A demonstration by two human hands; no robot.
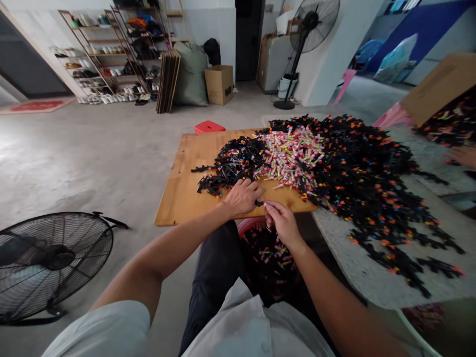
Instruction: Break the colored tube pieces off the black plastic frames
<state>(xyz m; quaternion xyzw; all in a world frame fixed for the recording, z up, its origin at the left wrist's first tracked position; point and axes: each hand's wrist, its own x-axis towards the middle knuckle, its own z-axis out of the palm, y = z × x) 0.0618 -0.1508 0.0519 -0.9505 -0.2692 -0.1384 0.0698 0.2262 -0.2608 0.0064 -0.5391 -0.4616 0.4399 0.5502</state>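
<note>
One small black plastic piece (258,203), at the near edge of the tan wooden counter (173,193).
Left hand's (242,198) fingers grasp it, right hand's (281,221) pinch its end; best kept steady and aligned.

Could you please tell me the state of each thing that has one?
Left hand: fingers curled on a small black piece
Right hand: fingers pinched at its end
Black pieces: heaped
Pink-and-white tubes: heaped loosely
Red tub: open, holding pieces
Standing fan: upright
Far-right cardboard box: open, tilted
</note>
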